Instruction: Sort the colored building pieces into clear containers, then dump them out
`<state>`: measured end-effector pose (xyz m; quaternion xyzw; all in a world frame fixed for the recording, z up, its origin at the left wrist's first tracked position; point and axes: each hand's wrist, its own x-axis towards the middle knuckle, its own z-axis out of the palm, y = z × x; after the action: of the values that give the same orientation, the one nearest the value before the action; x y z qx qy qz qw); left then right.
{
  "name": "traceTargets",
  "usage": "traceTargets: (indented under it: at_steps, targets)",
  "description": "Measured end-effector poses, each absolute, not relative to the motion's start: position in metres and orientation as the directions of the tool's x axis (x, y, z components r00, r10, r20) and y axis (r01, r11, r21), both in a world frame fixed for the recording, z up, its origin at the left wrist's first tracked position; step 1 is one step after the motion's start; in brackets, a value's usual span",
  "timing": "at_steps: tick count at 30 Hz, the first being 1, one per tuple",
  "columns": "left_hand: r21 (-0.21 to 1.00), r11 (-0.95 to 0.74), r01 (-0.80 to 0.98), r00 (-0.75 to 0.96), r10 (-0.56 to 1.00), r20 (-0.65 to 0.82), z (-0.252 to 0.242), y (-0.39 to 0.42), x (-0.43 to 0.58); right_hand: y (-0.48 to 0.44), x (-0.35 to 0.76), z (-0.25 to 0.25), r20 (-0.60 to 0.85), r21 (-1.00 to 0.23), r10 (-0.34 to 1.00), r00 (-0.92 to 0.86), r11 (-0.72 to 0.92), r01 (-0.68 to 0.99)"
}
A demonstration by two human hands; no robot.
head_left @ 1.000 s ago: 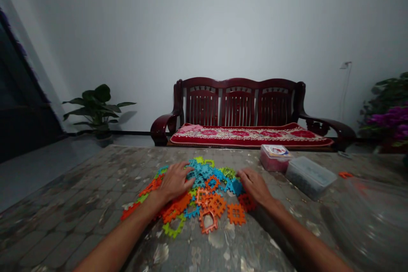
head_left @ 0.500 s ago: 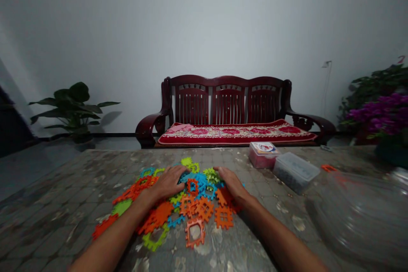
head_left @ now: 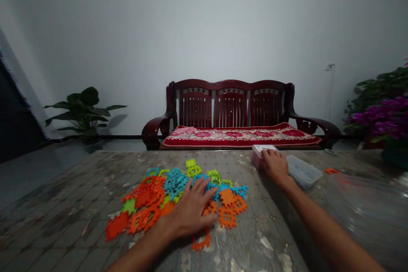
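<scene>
My left hand (head_left: 194, 208) lies spread over the right part of a pile of toothed plastic building pieces, fingers apart and pointing away from me. Blue pieces (head_left: 175, 182) are heaped in the middle, orange pieces (head_left: 149, 195) spread at the left, and lime-green pieces (head_left: 192, 168) lie at the back. An orange lattice piece (head_left: 227, 217) sits right of my left hand. At the back right, my right hand (head_left: 274, 163) reaches to a small lidded box (head_left: 257, 159) with pinkish contents. Its fingers touch the box's right side and lid; their grip is partly hidden.
Right of my right hand stands a clear lidded container (head_left: 304, 172). A large transparent plastic tub (head_left: 366, 208) takes up the right of the table (head_left: 63, 212). One orange piece (head_left: 332, 171) lies behind it. Beyond the table is a wooden bench (head_left: 229, 106), with a potted plant (head_left: 84, 112) at left.
My right hand has left the pile and moved right to the pinkish box. My left hand has shifted right across the pieces and opened flat. The view has tilted up slightly.
</scene>
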<state>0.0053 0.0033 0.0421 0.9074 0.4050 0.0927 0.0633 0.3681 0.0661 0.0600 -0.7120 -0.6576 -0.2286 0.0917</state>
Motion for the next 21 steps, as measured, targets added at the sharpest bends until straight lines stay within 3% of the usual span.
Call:
traceTargets:
  at_steps: [2,6,15,21]
  targets:
    - [0.189,-0.719,0.669,0.714,0.692,0.106,0.033,-0.010,0.014,0.068,0.372,0.060,0.424,0.220,0.906,-0.003,-0.100,0.970]
    - [0.155,-0.682,0.714,0.682,0.729,0.065,0.021,-0.018,0.013,0.072,0.377,0.060,0.417,0.262,0.906,-0.070,-0.047,0.964]
    - [-0.003,-0.685,0.728,0.677,0.718,0.160,0.013,-0.001,-0.022,0.073,0.380,0.069,0.360,0.328,0.912,-0.198,0.075,0.942]
    - [-0.014,-0.642,0.767,0.633,0.752,0.186,0.012,0.005,-0.041,0.075,0.358,0.068,0.325,0.369,0.908,-0.266,0.137,0.919]
